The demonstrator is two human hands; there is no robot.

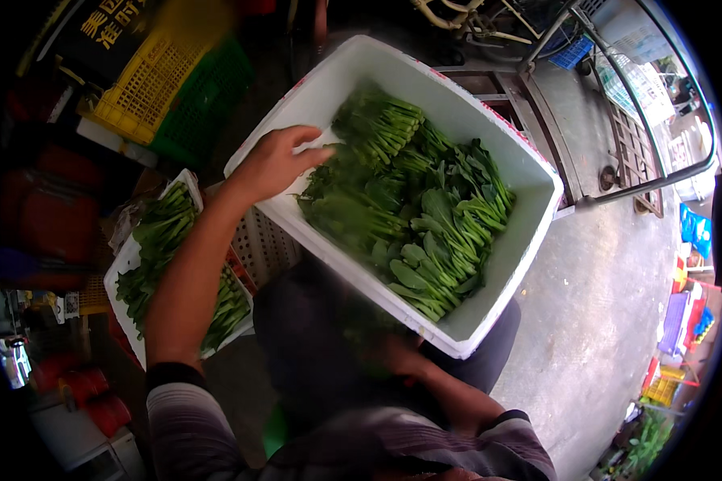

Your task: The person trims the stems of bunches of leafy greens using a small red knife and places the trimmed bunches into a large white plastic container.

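Note:
A white foam box (370,288) stands before me, holding rows of leafy green vegetables (439,210) with cut stems. Over its left rim reaches my left hand (289,157), thumb and fingers apart with nothing between them, close to the stems and leaves. My right hand (397,359) is low near my lap, below the box's near edge, blurred and dark. Some greenery (367,337) shows faintly beside it; whether the fingers grip it cannot be made out. A second white foam box (126,264) with more leafy greens (165,228) lies to the left, partly behind my left forearm.
Yellow (150,84) and green plastic crates (201,102) are at the upper left. A perforated white crate (265,240) sits between the foam boxes. A metal-framed trolley (650,189) stands at the upper right. Red containers (84,385) are at the lower left.

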